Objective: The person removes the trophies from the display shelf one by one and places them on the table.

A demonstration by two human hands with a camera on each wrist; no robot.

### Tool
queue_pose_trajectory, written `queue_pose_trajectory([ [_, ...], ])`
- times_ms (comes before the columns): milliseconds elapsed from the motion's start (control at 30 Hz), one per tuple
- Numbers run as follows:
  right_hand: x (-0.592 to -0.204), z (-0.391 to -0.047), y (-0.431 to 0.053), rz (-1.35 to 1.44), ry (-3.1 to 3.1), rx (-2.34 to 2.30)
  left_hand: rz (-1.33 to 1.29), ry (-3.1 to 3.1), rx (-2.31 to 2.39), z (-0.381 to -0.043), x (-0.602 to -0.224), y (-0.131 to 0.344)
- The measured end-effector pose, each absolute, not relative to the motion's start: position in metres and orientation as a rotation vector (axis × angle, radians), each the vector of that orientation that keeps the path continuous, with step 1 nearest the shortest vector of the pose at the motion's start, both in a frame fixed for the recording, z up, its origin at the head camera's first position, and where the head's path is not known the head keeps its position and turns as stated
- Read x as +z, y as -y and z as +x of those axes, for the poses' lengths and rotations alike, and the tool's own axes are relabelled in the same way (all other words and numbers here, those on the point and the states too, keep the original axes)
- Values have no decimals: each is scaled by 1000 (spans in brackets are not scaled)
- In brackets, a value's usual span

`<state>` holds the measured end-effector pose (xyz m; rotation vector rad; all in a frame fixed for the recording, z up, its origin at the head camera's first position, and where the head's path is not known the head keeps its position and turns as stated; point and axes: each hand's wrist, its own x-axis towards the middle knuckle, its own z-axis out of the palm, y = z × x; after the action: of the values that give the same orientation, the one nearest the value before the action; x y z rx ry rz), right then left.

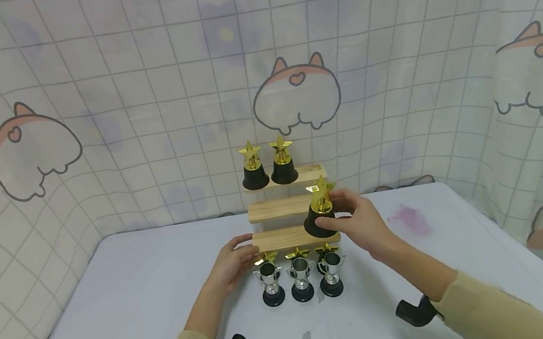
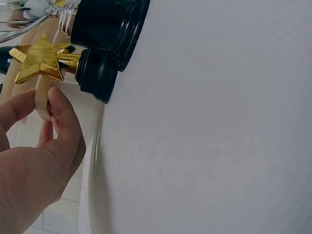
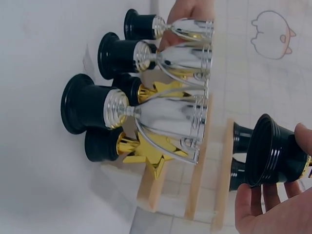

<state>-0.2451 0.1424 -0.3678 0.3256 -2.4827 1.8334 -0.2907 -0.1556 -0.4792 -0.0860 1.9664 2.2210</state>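
Observation:
My right hand (image 1: 362, 219) holds a gold star trophy (image 1: 320, 202) by its black base, in front of the right side of the wooden tiered shelf (image 1: 277, 209). In the right wrist view the hollow underside of that base (image 3: 273, 151) shows, clear of the boards. My left hand (image 1: 231, 265) grips the left end of the lowest board (image 1: 286, 238); thumb and finger pinch that board end (image 2: 43, 100) in the left wrist view. Two star trophies (image 1: 252, 166) stand on the top board, left and middle.
Three silver cup trophies (image 1: 300, 274) stand in a row on the white-covered table (image 1: 163, 289) before the shelf. Right behind them are three gold star trophies (image 1: 266, 258), partly hidden. A grid-patterned curtain (image 1: 161, 92) hangs behind and at both sides.

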Motion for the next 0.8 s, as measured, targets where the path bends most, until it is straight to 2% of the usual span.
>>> queue_pose_trajectory([
  [800, -384, -203, -142, 508, 2432, 1855, -81, -1964, 2216, -289, -477, 155],
])
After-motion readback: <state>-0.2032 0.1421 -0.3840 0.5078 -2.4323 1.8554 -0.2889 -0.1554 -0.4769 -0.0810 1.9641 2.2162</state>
